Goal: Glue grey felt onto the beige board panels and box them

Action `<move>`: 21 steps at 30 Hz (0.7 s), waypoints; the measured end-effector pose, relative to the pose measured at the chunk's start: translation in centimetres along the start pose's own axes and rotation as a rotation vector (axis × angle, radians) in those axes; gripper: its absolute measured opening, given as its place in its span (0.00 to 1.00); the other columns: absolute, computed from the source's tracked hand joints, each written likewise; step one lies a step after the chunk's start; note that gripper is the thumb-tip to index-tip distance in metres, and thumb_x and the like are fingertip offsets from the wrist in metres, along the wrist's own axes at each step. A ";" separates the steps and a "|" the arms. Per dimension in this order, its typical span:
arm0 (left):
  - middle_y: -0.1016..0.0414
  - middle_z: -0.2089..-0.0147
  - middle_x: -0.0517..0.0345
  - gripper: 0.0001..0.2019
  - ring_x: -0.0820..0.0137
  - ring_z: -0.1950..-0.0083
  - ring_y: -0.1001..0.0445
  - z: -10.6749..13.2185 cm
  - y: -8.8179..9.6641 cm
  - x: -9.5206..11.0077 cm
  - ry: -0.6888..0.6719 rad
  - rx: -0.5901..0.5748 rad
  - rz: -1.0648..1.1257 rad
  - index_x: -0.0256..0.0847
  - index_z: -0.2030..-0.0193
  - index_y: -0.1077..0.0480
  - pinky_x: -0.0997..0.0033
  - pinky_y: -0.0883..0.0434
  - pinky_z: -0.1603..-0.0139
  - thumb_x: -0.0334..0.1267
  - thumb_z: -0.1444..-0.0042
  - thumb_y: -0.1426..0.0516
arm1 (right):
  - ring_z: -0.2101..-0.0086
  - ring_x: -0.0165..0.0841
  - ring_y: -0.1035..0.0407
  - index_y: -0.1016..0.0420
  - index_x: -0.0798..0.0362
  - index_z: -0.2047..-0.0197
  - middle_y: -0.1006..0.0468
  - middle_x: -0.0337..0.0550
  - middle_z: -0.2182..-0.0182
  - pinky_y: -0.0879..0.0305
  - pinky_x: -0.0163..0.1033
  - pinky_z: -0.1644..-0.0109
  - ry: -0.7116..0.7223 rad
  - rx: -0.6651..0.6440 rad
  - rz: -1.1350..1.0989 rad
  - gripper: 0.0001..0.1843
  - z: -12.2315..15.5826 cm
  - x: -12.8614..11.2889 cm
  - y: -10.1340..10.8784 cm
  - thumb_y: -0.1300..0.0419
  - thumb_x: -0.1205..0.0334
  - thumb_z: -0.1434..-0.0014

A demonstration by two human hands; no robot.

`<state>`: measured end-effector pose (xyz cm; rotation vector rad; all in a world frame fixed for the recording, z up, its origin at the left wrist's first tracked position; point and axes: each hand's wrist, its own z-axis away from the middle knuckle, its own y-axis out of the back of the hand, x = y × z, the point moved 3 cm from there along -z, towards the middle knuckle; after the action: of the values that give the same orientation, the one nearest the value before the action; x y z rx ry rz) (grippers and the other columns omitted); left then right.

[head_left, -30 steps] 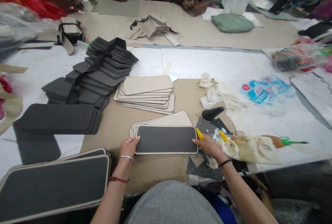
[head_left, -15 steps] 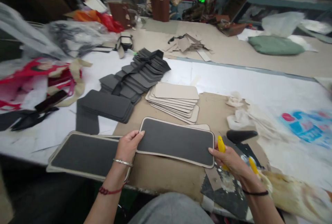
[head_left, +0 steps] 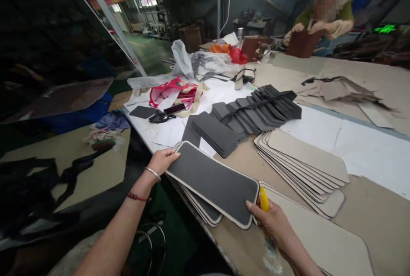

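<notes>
Between my two hands is a dark grey rounded rectangular panel [head_left: 214, 182] with a pale beige border. My left hand [head_left: 163, 161] pinches its left end, thumb on top. My right hand [head_left: 270, 220] is closed on the right end and also keeps a yellow-handled tool [head_left: 264, 199] in its fingers; the tool's working end cannot be made out. The panel hangs over a stack of similar bordered panels [head_left: 209, 215] at the table edge, partly hiding it. By my right hand lies a large beige panel [head_left: 323, 233]. Beyond it, beige pieces [head_left: 307, 152] are fanned in a stack.
Dark grey pieces [head_left: 215, 134] lie stacked beside a fanned row tied with a black strip [head_left: 253, 107]. A red and pink bag [head_left: 173, 90], a phone [head_left: 174, 108] and clear plastic [head_left: 213, 62] are farther back. Across the table a person [head_left: 320, 24] holds a brown piece.
The view has turned left. My hands have carried the panel left, from above the brown board to above the stack of bordered panels, and it now slants down to the right.
</notes>
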<state>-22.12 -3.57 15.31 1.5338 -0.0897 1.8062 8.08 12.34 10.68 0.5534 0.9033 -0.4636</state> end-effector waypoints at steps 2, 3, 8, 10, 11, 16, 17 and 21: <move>0.35 0.84 0.63 0.17 0.74 0.80 0.38 -0.9 1.2 -0.5 0.011 0.012 -0.038 0.37 0.80 0.31 0.75 0.41 0.78 0.50 0.69 0.39 | 0.86 0.25 0.50 0.44 0.49 0.80 0.45 0.30 0.88 0.52 0.32 0.83 -0.022 -0.033 -0.025 0.20 -0.4 -0.3 -1.5 0.44 0.42 0.60; 0.34 0.84 0.63 0.17 0.74 0.80 0.38 -1.3 1.7 -0.8 0.017 0.012 -0.049 0.37 0.81 0.31 0.74 0.41 0.78 0.50 0.70 0.39 | 0.86 0.25 0.50 0.44 0.49 0.80 0.46 0.30 0.88 0.53 0.33 0.83 -0.031 -0.044 -0.038 0.19 -0.6 -0.3 -2.2 0.43 0.43 0.61; 0.33 0.83 0.62 0.17 0.73 0.79 0.37 -3.2 2.5 -1.7 0.031 0.016 -0.085 0.36 0.81 0.31 0.74 0.40 0.76 0.51 0.72 0.39 | 0.85 0.27 0.49 0.40 0.49 0.78 0.45 0.31 0.89 0.52 0.34 0.81 0.015 -0.074 0.033 0.16 -1.4 -0.3 -4.3 0.44 0.46 0.59; 0.32 0.82 0.61 0.18 0.72 0.78 0.36 -3.9 2.5 -2.2 0.040 0.006 -0.105 0.37 0.80 0.30 0.74 0.40 0.76 0.51 0.72 0.39 | 0.84 0.27 0.48 0.39 0.50 0.79 0.43 0.32 0.88 0.50 0.34 0.80 0.026 -0.057 0.094 0.15 -1.6 -0.3 -4.8 0.44 0.47 0.58; 0.32 0.82 0.61 0.18 0.72 0.78 0.36 -4.2 2.4 -2.5 0.045 -0.010 -0.113 0.37 0.80 0.30 0.74 0.40 0.76 0.51 0.73 0.39 | 0.84 0.28 0.47 0.40 0.50 0.80 0.42 0.33 0.87 0.49 0.34 0.79 0.025 -0.049 0.136 0.15 -1.6 -0.3 -4.9 0.44 0.48 0.58; 0.29 0.78 0.59 0.14 0.66 0.70 0.31 -5.1 3.4 -2.9 0.001 0.128 -0.405 0.39 0.78 0.30 0.72 0.37 0.69 0.46 0.72 0.39 | 0.78 0.30 0.38 0.37 0.51 0.80 0.31 0.39 0.82 0.46 0.34 0.74 0.057 0.012 0.346 0.13 -0.5 -0.5 -4.2 0.45 0.52 0.52; 0.29 0.76 0.59 0.14 0.65 0.69 0.31 -5.0 3.6 -2.6 -0.020 0.183 -0.493 0.39 0.75 0.30 0.70 0.37 0.66 0.46 0.70 0.39 | 0.78 0.31 0.38 0.36 0.51 0.79 0.30 0.39 0.81 0.46 0.34 0.73 0.077 0.051 0.377 0.14 -0.2 -0.5 -3.6 0.47 0.52 0.50; 0.28 0.72 0.61 0.18 0.68 0.67 0.30 -2.1 2.0 0.2 -0.057 0.212 -0.487 0.41 0.65 0.30 0.67 0.35 0.62 0.48 0.63 0.42 | 0.77 0.31 0.36 0.36 0.52 0.77 0.29 0.41 0.80 0.44 0.34 0.72 0.109 0.210 0.394 0.18 1.0 0.3 0.4 0.53 0.48 0.44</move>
<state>-24.97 -3.81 15.70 1.5838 0.4262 1.4163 9.12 11.97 11.06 0.9348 0.8276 -0.1710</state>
